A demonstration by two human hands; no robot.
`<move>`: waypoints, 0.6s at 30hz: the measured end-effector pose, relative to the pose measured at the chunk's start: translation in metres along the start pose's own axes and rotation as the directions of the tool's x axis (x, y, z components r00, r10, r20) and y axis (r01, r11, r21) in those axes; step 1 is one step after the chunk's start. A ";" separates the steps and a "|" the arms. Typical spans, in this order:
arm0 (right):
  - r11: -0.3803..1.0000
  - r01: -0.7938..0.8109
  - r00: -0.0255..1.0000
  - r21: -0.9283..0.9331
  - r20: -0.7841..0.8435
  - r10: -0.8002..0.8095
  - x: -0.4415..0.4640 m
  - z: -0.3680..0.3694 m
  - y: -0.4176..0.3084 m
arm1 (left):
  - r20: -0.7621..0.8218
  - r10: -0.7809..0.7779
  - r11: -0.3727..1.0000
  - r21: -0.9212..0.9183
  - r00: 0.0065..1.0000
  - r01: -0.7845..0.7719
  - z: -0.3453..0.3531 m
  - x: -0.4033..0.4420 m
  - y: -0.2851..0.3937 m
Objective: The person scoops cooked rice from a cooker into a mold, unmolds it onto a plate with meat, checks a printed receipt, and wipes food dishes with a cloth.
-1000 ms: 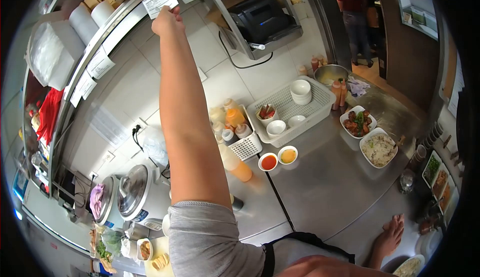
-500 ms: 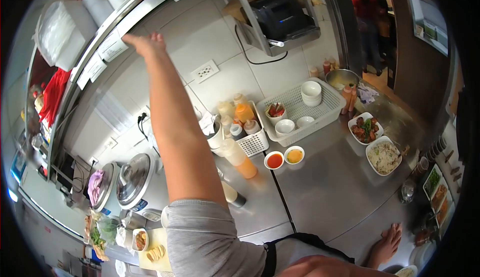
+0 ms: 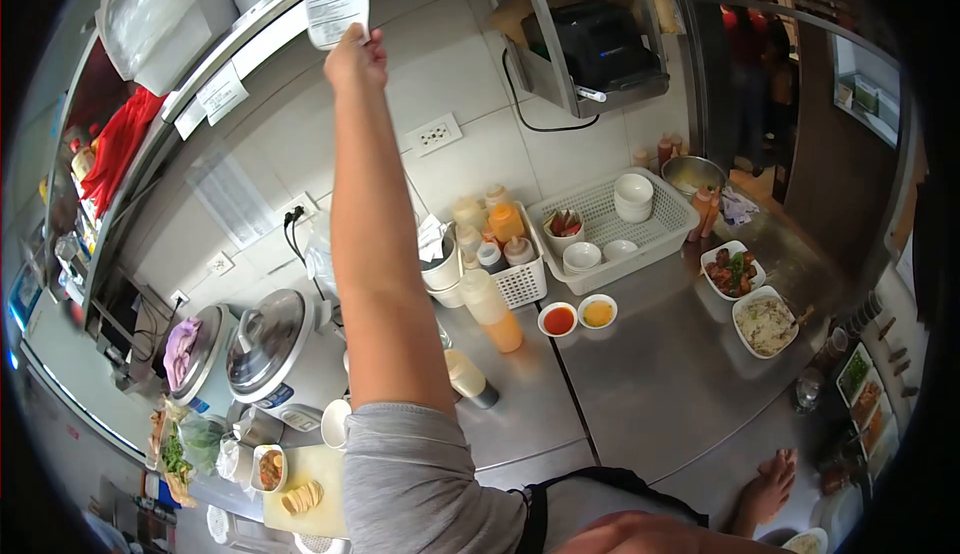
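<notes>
My left hand (image 3: 357, 59) is raised high on a stretched arm, its fingers closed on the lower edge of a white printed paper slip (image 3: 338, 4) just under the metal shelf rail. Other slips (image 3: 222, 94) hang from the same rail to the left. Low at the right, my right hand (image 3: 770, 484) is beside the counter edge with its fingers loosely stretched out and nothing visible in them. Nearest to it are the jars and small trays of toppings (image 3: 868, 394) on the right side.
Below the arm stand squeeze bottles (image 3: 488, 312) and two sauce bowls (image 3: 558, 320). A perforated tray (image 3: 655, 244) holds white bowls. Farther right are a meat dish (image 3: 735, 269) and a rice dish (image 3: 765, 322). Rice cookers (image 3: 275, 349) and a cutting board (image 3: 325, 469) stand left.
My left hand was open beside the hanging slips; now it grips one slip and has moved right along the rail. The view has shifted slightly. My right hand stays low at the right.
</notes>
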State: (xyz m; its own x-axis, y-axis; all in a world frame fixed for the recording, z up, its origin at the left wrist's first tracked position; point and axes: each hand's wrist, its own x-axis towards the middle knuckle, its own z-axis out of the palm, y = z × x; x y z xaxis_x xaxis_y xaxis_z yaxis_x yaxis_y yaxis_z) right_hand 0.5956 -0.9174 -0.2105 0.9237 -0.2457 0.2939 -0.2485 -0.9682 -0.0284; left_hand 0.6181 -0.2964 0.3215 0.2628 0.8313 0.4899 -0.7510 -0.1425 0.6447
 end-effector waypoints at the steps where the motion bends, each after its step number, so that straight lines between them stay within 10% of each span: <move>1: 1.000 -0.011 1.000 0.001 -0.004 0.011 0.000 0.002 0.000 | -0.008 -0.005 1.000 -0.014 1.000 0.005 0.012 -0.007 -0.006; 18: 0.997 -0.012 0.999 0.078 0.040 0.008 -0.001 -0.027 -0.013 | -0.212 0.085 0.993 -0.062 0.974 -0.100 0.006 0.020 0.009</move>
State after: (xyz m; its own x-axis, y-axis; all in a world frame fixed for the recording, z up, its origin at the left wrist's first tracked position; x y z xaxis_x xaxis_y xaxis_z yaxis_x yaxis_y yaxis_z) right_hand 0.5901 -0.9030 -0.1843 0.9326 -0.2555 0.2550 -0.2355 -0.9660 -0.1066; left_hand 0.6206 -0.2841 0.3404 0.0636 0.9113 0.4069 -0.8097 -0.1912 0.5548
